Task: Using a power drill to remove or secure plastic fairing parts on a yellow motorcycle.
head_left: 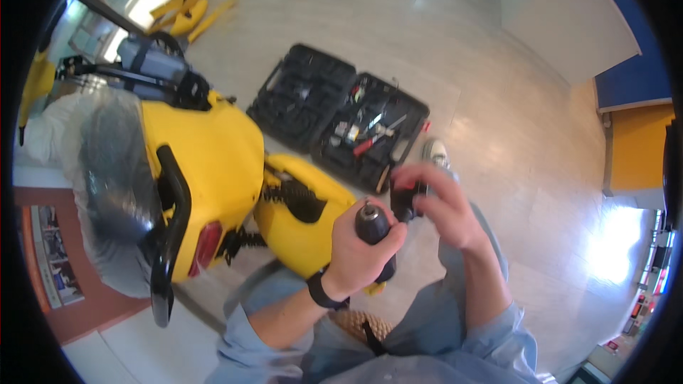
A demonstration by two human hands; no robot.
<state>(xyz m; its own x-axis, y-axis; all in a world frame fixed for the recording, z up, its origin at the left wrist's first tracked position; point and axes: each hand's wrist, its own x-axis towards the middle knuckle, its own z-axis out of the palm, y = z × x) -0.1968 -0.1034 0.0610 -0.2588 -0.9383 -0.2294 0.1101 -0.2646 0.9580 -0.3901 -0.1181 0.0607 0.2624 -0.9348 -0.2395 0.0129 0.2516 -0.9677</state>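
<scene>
My left hand (356,252) is closed around a black cordless drill (371,226), whose metal chuck points up toward me. A black wristband (324,291) is on that wrist. Just right of the drill, my right hand (447,206) has its fingers bent round a black part with a red patch (404,203); motion blurs these fingers, and I cannot tell whether the part belongs to the drill. Behind and left of my hands is a yellow scooter-like vehicle (213,149) with a yellow rear fender (306,171) and a red tail light (206,249).
An open black tool case (302,92) lies on the floor ahead, with a red-handled tool (368,145) and several small tools inside. Clear plastic (117,163) covers the vehicle's seat. Yellow panels (186,11) lie at the far left. A blue and yellow cabinet (640,142) stands at right.
</scene>
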